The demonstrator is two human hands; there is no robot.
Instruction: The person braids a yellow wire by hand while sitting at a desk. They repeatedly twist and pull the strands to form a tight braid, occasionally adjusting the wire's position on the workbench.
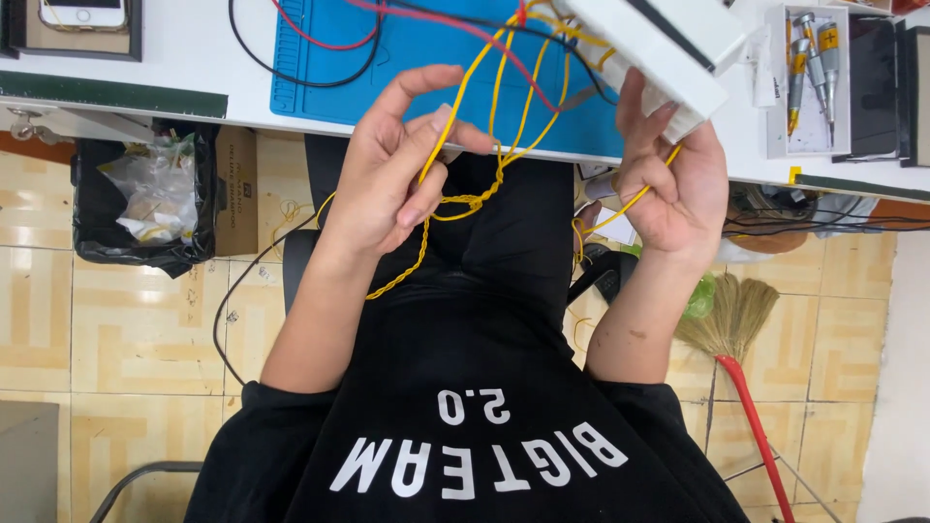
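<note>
The left hand pinches a strand of the yellow wires between thumb and fingers, a twisted length hanging below it, while the right hand curls around another yellow strand and presses against the underside of a white box. The wires fan upward between both hands to the box, knotted together just right of the left hand. Behind lies the desk with a blue mat, red wire and black wire.

An electronics repair workshop is showing here: a blue work mat is lying on a white bench, screwdrivers are sitting in a tray (upper right), wires are trailing everywhere.
</note>
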